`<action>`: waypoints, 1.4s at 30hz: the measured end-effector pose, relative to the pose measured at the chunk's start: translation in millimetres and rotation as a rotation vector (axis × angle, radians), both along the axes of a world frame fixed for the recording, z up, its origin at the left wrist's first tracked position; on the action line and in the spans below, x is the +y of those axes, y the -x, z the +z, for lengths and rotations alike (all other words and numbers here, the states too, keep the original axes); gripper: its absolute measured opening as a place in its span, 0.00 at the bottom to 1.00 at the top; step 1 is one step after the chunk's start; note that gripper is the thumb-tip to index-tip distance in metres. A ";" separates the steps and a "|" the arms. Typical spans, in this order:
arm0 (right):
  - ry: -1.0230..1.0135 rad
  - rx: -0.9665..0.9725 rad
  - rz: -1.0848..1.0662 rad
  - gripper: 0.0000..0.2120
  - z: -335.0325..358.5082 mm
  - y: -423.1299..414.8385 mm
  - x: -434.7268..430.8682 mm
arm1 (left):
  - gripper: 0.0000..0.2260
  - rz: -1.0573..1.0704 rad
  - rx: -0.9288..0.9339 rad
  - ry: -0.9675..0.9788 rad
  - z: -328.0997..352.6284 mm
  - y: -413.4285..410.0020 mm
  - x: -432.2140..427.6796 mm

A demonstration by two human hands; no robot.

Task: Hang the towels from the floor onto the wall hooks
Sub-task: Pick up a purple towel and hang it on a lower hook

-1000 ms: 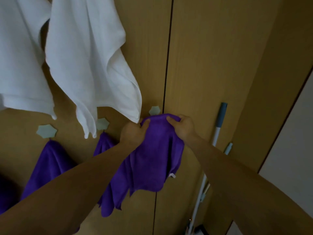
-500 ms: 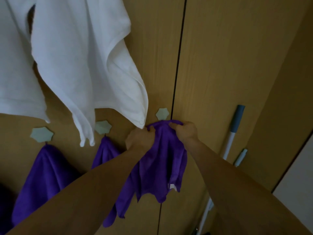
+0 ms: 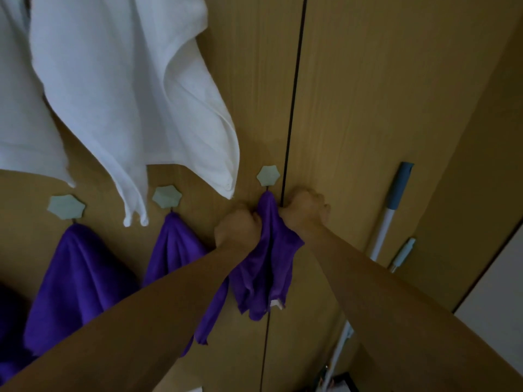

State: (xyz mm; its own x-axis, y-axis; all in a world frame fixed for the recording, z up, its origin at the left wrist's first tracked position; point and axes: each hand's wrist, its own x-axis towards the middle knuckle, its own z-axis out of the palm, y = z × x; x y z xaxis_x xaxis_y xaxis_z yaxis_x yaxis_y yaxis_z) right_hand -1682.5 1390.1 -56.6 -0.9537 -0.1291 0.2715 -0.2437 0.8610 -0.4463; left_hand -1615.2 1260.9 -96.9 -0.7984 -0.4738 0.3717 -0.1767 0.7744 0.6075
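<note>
The wooden wall (image 3: 368, 108) fills nearly everything I can see, split by a dark vertical seam. Two white towels, the large one (image 3: 127, 94) and the left one (image 3: 25, 123), hang down from above. Their tops are cut off, so what holds them is out of sight. Under them the left purple towel (image 3: 73, 278) and the middle purple towel (image 3: 175, 250) each hang from a pale star-shaped hook, both partly covered by the left forearm. A dark purple patch at the left edge is too cropped to make out.

The third purple towel (image 3: 268, 264) hangs across the seam. A white-and-blue mop handle (image 3: 396, 199) leans at the right, part of its shaft hidden behind the right forearm.

The left hand (image 3: 237, 227) and right hand (image 3: 304, 206) are closed fists gripping the third towel's sides, with their fingers turned away from me. Half a second ago its top was a wide bunch below the right hook (image 3: 268, 175). Now it narrows to a peak meeting that hook's stem.
</note>
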 end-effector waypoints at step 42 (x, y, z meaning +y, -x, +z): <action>0.422 -0.512 0.297 0.17 -135.3 -57.6 47.6 | 0.19 -0.254 -0.256 -0.372 -107.9 -49.1 17.2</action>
